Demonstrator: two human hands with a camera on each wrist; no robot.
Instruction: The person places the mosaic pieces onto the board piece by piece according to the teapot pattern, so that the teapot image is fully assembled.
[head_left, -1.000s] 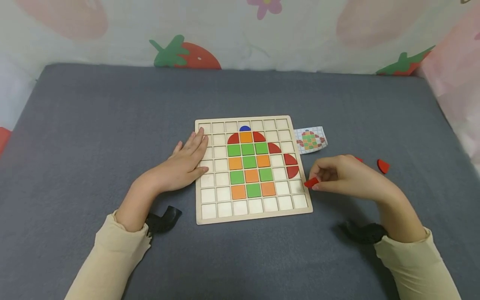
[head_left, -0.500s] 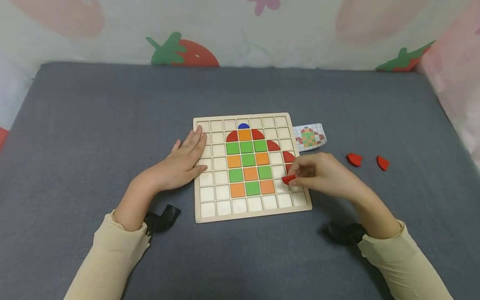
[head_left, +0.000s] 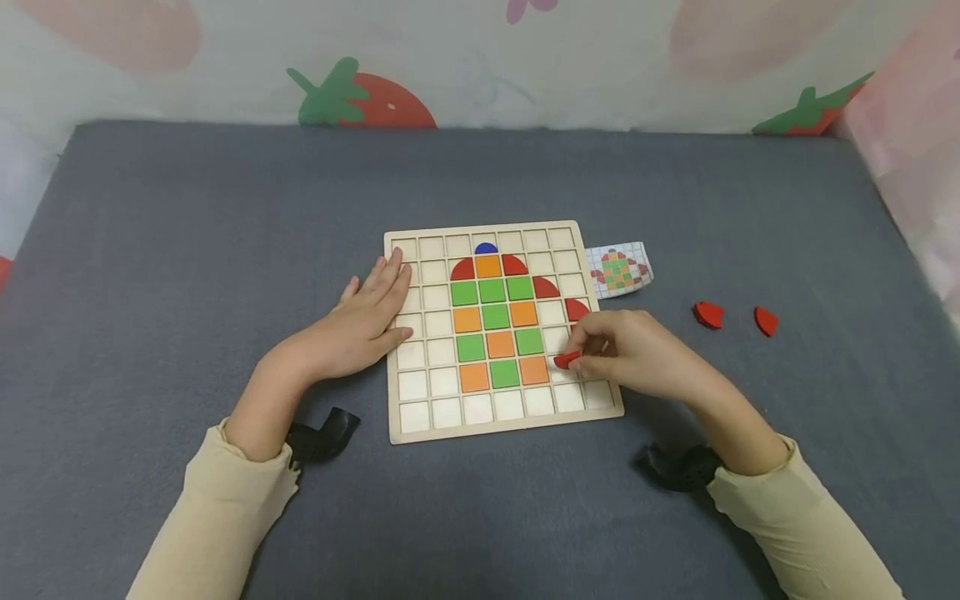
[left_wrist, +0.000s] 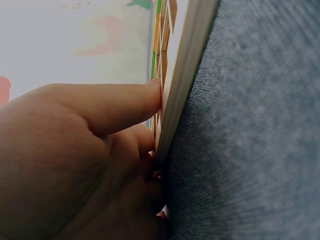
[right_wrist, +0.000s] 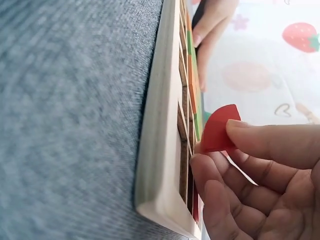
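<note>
A wooden grid board (head_left: pixel 510 416) lies on the grey cloth, with green and orange squares, red quarter-circle pieces and a blue half-circle set in its cells. My left hand (head_left: pixel 360 325) rests on the board's left edge, fingers straight; in the left wrist view the thumb (left_wrist: pixel 130 105) touches the rim. Over the board's right side, my right hand (head_left: pixel 637 350) pinches a red quarter-circle piece (right_wrist: pixel 220 129) between thumb and fingers, above cells beside the orange square (head_left: pixel 534 371). That hand hides a red piece and some cells at the right edge.
A small printed pattern card (head_left: pixel 619 269) sticks out from the board's right edge. Farther right lie red pieces, some bunched together (head_left: pixel 708 315) and a single quarter-circle (head_left: pixel 766 321). Behind the table hangs a curtain (head_left: pixel 585 75) with strawberry prints.
My right hand has carried the red quarter-circle piece leftward, from beside the board's right edge to over its cells. The left hand has stayed on the board's left edge.
</note>
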